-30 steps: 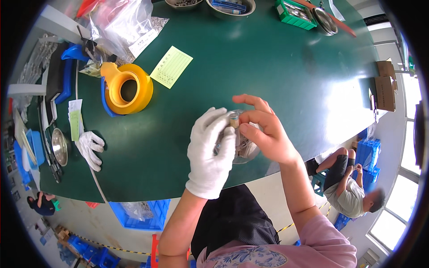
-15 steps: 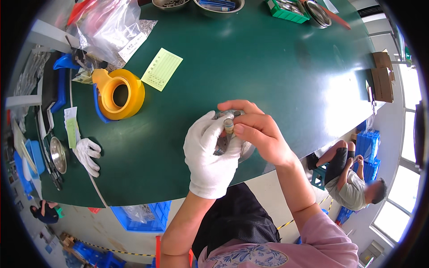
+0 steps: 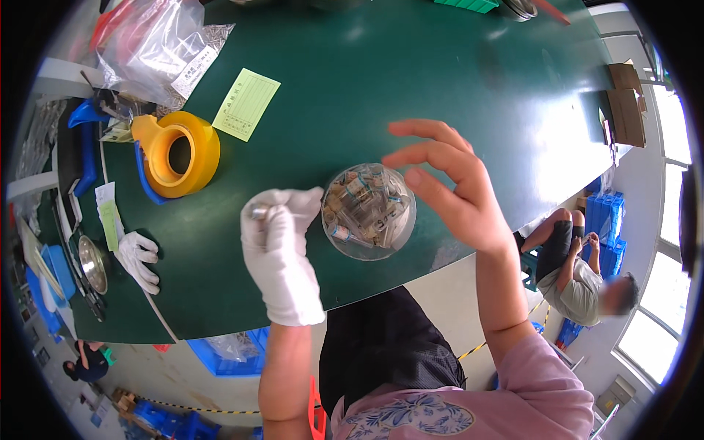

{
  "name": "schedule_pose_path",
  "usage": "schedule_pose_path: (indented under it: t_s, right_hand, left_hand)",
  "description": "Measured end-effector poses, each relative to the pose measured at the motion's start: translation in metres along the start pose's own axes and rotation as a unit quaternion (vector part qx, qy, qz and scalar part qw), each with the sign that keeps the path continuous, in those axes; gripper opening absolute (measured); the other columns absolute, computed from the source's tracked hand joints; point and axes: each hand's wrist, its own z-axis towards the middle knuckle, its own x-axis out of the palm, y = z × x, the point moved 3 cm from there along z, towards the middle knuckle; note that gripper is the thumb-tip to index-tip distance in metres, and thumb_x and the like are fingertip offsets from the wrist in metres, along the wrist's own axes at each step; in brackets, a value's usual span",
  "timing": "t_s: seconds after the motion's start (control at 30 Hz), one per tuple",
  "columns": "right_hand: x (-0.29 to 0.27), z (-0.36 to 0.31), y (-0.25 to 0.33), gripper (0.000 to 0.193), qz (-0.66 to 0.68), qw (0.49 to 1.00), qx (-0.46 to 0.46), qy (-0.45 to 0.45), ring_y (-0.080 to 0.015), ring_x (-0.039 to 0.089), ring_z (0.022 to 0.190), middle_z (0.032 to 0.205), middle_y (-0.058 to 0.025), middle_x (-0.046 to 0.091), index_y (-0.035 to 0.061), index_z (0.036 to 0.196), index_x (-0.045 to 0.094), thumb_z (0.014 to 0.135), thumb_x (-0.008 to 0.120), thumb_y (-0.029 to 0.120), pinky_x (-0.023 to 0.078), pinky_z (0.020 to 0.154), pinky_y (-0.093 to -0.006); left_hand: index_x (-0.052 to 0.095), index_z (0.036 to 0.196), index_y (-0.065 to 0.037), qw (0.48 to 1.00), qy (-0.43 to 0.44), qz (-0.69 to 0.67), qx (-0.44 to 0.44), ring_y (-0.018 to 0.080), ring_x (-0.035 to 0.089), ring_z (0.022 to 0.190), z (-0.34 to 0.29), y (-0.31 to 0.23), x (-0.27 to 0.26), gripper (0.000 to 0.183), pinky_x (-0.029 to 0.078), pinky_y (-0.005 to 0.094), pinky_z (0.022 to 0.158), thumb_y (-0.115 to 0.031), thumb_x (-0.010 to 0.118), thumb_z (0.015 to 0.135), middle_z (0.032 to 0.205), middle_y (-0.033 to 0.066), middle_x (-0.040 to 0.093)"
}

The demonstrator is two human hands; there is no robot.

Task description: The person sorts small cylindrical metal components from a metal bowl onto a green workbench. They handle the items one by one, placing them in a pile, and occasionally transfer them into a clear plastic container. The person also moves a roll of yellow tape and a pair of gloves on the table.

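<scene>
A round clear container stands on the green table, holding many small clear and brownish pieces, some with blue bands. Left of it, my left hand, in a white glove, is closed around a small metal cylinder; only its shiny end shows between the fingers. The left fingertips come close to the container's left rim. My right hand, bare, hovers at the container's upper right with its fingers spread and nothing in them.
A yellow tape roll on its dispenser and a pale green printed slip lie at left. Behind are plastic bags. A spare white glove lies near the left edge. At right, beyond the table, a person sits.
My left hand has moved left, away from the container, taking the small cylinder along. My right hand has let go and lifted rightward, fingers spreading. The container's contents are now uncovered.
</scene>
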Motion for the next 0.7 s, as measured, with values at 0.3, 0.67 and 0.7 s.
schedule_pose_path:
  t_s: [0.3,0.67,0.7]
  right_hand:
    - [0.006,-0.034,-0.001,0.021,-0.175,0.982,-0.069,-0.006,-0.0327,0.05,0.119,0.12,-0.0109,0.057,0.011,0.087,0.068,0.067,0.076,0.012,0.026,0.106,-0.0519]
    - [0.045,-0.093,0.014,0.029,-0.071,0.99,-0.105,-0.06,-0.0318,0.056,0.109,0.11,-0.0097,0.061,0.0142,0.088,0.069,0.062,0.081,0.022,0.037,0.096,-0.0486]
    - [0.046,-0.091,0.016,0.028,-0.077,0.99,-0.108,-0.043,-0.0317,0.055,0.111,0.113,-0.0099,0.06,0.0149,0.089,0.069,0.063,0.08,0.021,0.034,0.098,-0.0493]
  left_hand:
    - [0.041,0.08,-0.012,0.99,0.049,-0.036,-0.126,0.0132,0.038,0.058,-0.038,0.006,-0.024,0.027,0.04,0.0312,0.06,-0.031,0.046,0.098,0.069,0.0004,0.036]
    - [0.052,0.122,0.004,0.955,0.029,-0.162,-0.247,0.0248,0.062,0.105,-0.103,0.034,0.004,0.047,0.051,0.0387,0.092,-0.037,0.052,0.098,0.118,0.0168,0.062]
    - [0.052,0.119,0.002,0.948,0.031,-0.182,-0.258,0.0239,0.061,0.105,-0.102,0.035,0.001,0.042,0.05,0.0406,0.093,-0.035,0.052,0.099,0.113,0.0152,0.062]
